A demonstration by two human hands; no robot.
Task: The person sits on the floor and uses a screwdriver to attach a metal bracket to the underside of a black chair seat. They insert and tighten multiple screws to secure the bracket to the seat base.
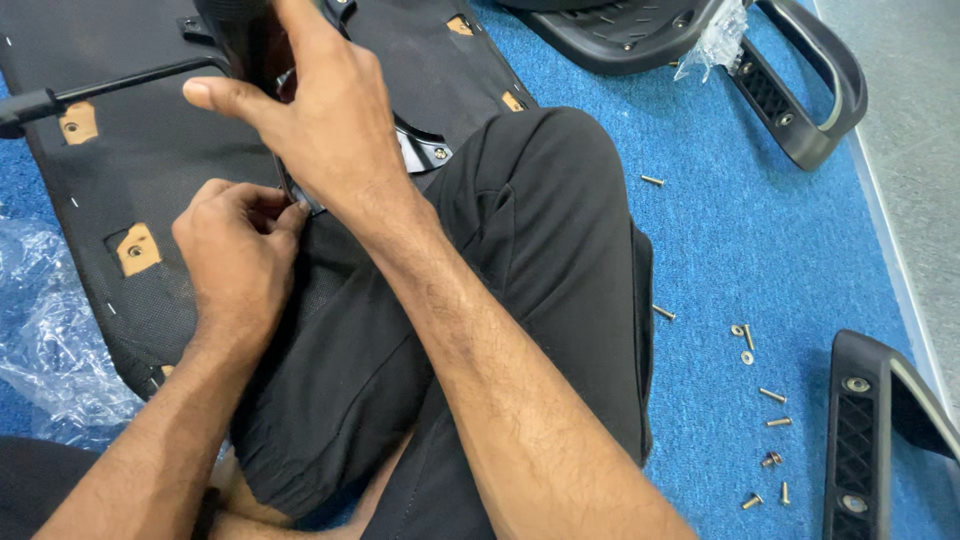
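At eleven o'clock of the frame, on the black fabric-covered seat base (140, 150), lay a black metal bracket (420, 150). Right hand (320, 130): clasped over the bracket's upper part. Left hand (235, 250): fingers pinched at the bracket's lower edge, contents not discernible. Handling note: the bracket was probably best held square while any fastener seated. Loose screws (770, 395) at four o'clock on blue carpet (700, 250). Armrests (800, 100) partly cut off; bracket largely hidden by hands.

Blue carpet floor (720, 250), scattered screws (765, 395), black seat panel (130, 150), plastic armrests (800, 90), clear wrap (45, 330)
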